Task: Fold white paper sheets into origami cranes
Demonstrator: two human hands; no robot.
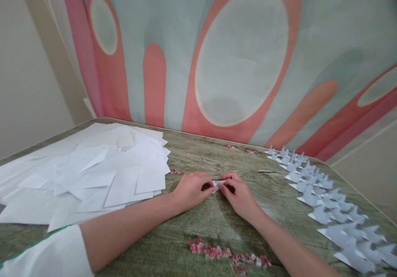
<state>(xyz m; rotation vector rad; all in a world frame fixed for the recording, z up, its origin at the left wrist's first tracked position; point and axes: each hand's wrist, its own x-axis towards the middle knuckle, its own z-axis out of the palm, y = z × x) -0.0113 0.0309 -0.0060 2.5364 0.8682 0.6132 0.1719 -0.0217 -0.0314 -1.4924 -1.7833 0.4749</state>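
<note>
A small folded paper (218,183), mid-counter (198,149), is pinched between my left grip (192,189) and my right grip (239,195); my fingers (232,176) cover much of it, so its exact fold is hard to tell. Left: a loose pile of white sheets (93,169), reaching close to my left forearm (133,227). Right: rows of bird-like paper figures (321,215). Nearer me: a pink blossom pattern (214,251). Behind: a patterned wall (173,12).

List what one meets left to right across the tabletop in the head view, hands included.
Wide pile of loose white paper sheets → left hand → small folded white paper piece → right hand → rows of white folded-paper figures.
</note>
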